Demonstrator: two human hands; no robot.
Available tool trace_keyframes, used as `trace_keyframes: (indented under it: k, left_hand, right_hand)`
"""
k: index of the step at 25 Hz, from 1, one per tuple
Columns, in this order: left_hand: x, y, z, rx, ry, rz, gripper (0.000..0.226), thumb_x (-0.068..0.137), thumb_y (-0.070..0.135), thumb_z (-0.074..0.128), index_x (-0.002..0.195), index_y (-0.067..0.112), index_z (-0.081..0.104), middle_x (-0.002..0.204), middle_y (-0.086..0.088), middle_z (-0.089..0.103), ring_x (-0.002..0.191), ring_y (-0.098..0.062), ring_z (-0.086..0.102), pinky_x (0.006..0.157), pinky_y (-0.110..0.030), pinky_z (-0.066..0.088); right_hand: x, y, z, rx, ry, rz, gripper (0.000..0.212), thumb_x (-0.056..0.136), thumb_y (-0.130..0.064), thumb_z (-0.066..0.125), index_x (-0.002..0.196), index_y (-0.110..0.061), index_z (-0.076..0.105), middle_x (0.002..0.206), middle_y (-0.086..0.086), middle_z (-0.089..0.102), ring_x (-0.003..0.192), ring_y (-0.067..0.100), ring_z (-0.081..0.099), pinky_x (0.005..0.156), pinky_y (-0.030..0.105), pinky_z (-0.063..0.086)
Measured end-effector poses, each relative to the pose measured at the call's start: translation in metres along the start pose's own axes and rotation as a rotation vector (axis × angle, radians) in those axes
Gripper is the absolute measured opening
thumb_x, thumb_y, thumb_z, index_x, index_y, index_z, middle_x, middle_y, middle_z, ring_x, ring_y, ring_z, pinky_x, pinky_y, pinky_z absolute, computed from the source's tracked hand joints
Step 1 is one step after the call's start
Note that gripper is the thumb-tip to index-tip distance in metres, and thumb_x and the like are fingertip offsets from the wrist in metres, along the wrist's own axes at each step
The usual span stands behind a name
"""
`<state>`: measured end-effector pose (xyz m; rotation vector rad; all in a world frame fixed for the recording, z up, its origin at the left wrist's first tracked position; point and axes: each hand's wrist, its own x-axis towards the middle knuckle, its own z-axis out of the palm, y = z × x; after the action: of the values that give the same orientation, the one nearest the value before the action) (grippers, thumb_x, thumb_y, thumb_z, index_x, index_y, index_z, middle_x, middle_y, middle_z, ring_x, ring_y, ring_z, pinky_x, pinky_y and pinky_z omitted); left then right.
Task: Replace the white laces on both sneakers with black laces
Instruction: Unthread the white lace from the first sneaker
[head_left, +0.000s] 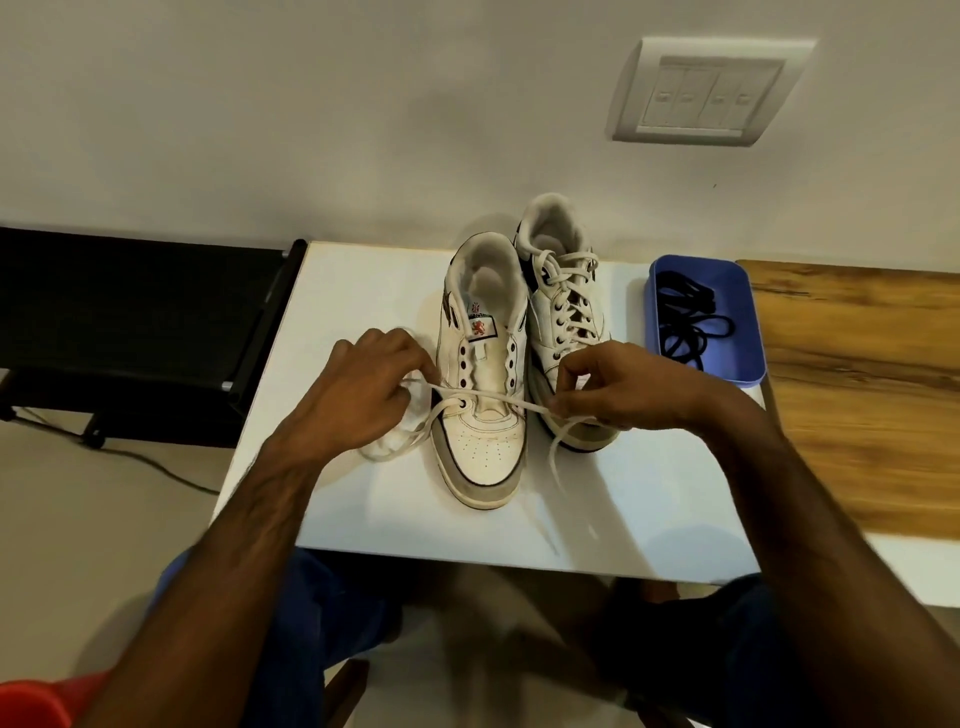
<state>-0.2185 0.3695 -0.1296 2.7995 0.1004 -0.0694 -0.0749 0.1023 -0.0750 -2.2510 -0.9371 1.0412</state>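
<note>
Right now I see both hands over a white table (374, 519). Left hand (358, 395) pinches one end of the white lace (488, 399); right hand (618, 387) pinches the other. Lace runs thru only the lowest eyelets of the near sneaker (480, 374). Far sneaker (563, 291), touching it on the right, is fully laced in white. Black laces (685, 322) lie in a blue tray (748, 338) further right.

Both hands (363, 387) (618, 387) on near sneaker's (480, 395) white lace (488, 401)

Both bare forearms reach forward. The left hand (363, 384) and right hand (618, 387) are each curled in a pinching grip, knuckles up, thumbs facing inward.
</note>
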Motion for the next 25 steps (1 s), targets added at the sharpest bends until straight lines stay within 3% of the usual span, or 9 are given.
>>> trace_keyframes:
  k: [5, 8, 10, 12, 15, 17, 20, 23, 25]
  left_hand:
    - [-0.008, 0.011, 0.001, -0.017, 0.131, 0.004, 0.005, 0.094, 0.016, 0.063, 0.096, 0.019, 0.066, 0.092, 0.005, 0.064, 0.086, -0.023, 0.064, 0.074, -0.037, 0.04]
    - [-0.01, 0.04, -0.02, -0.562, 0.3, -0.029, 0.02, 0.093, 0.0, 0.064, 0.096, 0.019, 0.069, 0.09, 0.01, 0.071, 0.083, -0.011, 0.067, 0.076, -0.023, 0.05]
    - [-0.011, 0.071, -0.032, -0.971, 0.361, -0.022, 0.026, 0.09, -0.011, 0.062, 0.097, 0.013, 0.07, 0.093, 0.002, 0.074, 0.089, -0.017, 0.071, 0.083, -0.028, 0.056]
    - [-0.009, 0.096, -0.041, -1.225, 0.393, 0.068, 0.024, 0.087, -0.017, 0.061, 0.099, 0.003, 0.066, 0.095, -0.004, 0.073, 0.094, -0.026, 0.072, 0.088, -0.039, 0.058]
    - [-0.004, 0.102, -0.047, -1.369, 0.406, 0.23, 0.024, 0.086, -0.015, 0.064, 0.101, 0.003, 0.062, 0.107, -0.009, 0.069, 0.105, -0.031, 0.069, 0.096, -0.05, 0.055]
    - [-0.003, 0.082, -0.039, -1.119, 0.429, 0.224, 0.033, 0.085, -0.01, 0.063, 0.11, 0.011, 0.061, 0.119, -0.007, 0.065, 0.116, -0.028, 0.063, 0.096, -0.044, 0.054]
    - [-0.009, 0.043, -0.014, -0.459, 0.337, 0.055, 0.023, 0.088, 0.023, 0.057, 0.11, 0.028, 0.06, 0.107, 0.012, 0.059, 0.105, -0.012, 0.056, 0.091, -0.043, 0.046]
    - [-0.007, 0.034, 0.004, -0.084, 0.033, -0.037, 0.035, 0.093, 0.063, 0.044, 0.092, 0.031, 0.057, 0.091, 0.014, 0.053, 0.092, -0.01, 0.049, 0.083, -0.04, 0.036]
    - [-0.003, 0.039, 0.01, 0.044, -0.008, -0.017, 0.04, 0.094, 0.064, 0.046, 0.088, 0.026, 0.056, 0.089, 0.012, 0.05, 0.088, -0.013, 0.046, 0.076, -0.036, 0.029]
  right_hand:
    - [-0.001, -0.01, 0.024, -0.394, 0.277, 0.044, 0.014, 0.091, -0.045, 0.065, 0.088, -0.031, 0.065, 0.084, -0.012, 0.061, 0.084, 0.014, 0.061, 0.066, 0.031, 0.048]
    - [-0.005, -0.018, 0.039, -0.208, 0.424, -0.146, 0.031, 0.086, -0.05, 0.073, 0.111, -0.037, 0.061, 0.092, -0.013, 0.06, 0.084, 0.005, 0.057, 0.069, 0.03, 0.049]
    - [-0.003, -0.03, 0.049, 0.061, 0.355, -0.258, 0.053, 0.081, -0.042, 0.081, 0.126, -0.042, 0.053, 0.087, -0.009, 0.061, 0.073, 0.004, 0.057, 0.066, 0.023, 0.047]
    - [0.002, -0.041, 0.062, 0.231, 0.298, -0.309, 0.044, 0.08, -0.038, 0.083, 0.113, -0.042, 0.054, 0.079, -0.006, 0.06, 0.065, 0.005, 0.053, 0.062, 0.021, 0.044]
    - [0.012, -0.045, 0.07, 0.374, 0.297, -0.284, 0.017, 0.091, -0.036, 0.073, 0.09, -0.019, 0.07, 0.082, 0.0, 0.068, 0.075, 0.018, 0.062, 0.074, 0.039, 0.051]
    - [0.011, -0.036, 0.062, 0.488, 0.337, -0.23, 0.021, 0.099, -0.03, 0.063, 0.083, -0.017, 0.071, 0.079, 0.0, 0.072, 0.077, 0.021, 0.066, 0.078, 0.045, 0.052]
    - [0.005, -0.016, 0.044, 0.437, 0.507, -0.099, 0.03, 0.101, -0.032, 0.058, 0.075, -0.018, 0.065, 0.067, 0.0, 0.063, 0.064, 0.015, 0.056, 0.068, 0.039, 0.046]
    - [0.002, 0.0, 0.035, 0.197, 0.547, -0.059, 0.028, 0.097, -0.036, 0.063, 0.078, -0.017, 0.07, 0.087, 0.009, 0.06, 0.076, 0.017, 0.055, 0.072, 0.034, 0.046]
    - [0.001, 0.003, 0.032, 0.148, 0.536, -0.119, 0.017, 0.093, -0.034, 0.07, 0.083, -0.021, 0.071, 0.096, 0.002, 0.053, 0.087, 0.013, 0.053, 0.077, 0.025, 0.044]
